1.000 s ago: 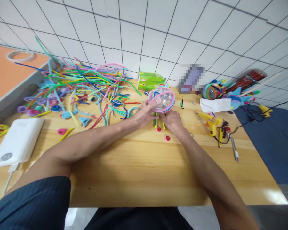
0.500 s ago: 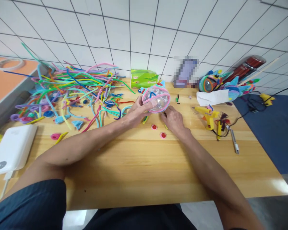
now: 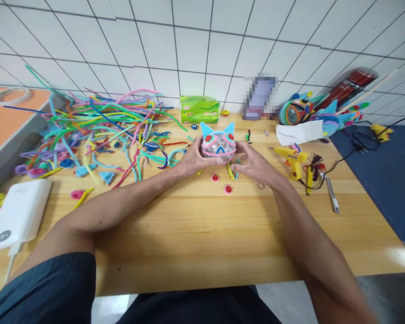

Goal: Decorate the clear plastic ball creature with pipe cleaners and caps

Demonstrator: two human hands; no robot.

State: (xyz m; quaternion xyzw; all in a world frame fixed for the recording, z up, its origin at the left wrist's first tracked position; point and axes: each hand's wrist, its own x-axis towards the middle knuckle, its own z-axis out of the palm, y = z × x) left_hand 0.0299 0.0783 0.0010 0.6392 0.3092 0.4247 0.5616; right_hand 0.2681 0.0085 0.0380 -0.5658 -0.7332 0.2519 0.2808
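A clear plastic ball made up as a cat's head (image 3: 218,147) has pipe-cleaner trim: light-blue pointed ears, red eyes ringed in pink and teal, a blue mouth and a pink band. My left hand (image 3: 196,157) grips its left side, thumb across the lower front. At the right edge, my right hand (image 3: 254,165) is curved with thumb and fingers apart; the fingertips reach the ball's side, and I cannot tell if they press on it. Below lie a red-and-pink disc (image 3: 215,178) and another red-and-pink disc (image 3: 228,189). A yellow piece (image 3: 230,171) sits beneath the right hand.
Pipe cleaners (image 3: 111,119) are heaped at the left, behind a white power bank (image 3: 18,213). A green tissue pack (image 3: 200,109) stands by the wall. To the right are a yellow glue gun (image 3: 293,161), a utility knife (image 3: 332,196), white paper (image 3: 299,133) and a red flask (image 3: 349,90).
The cat's head has been turned upright, its ears and eyes now showing. My right hand has risen from the tabletop to the ball's right side, its fingers spreading.
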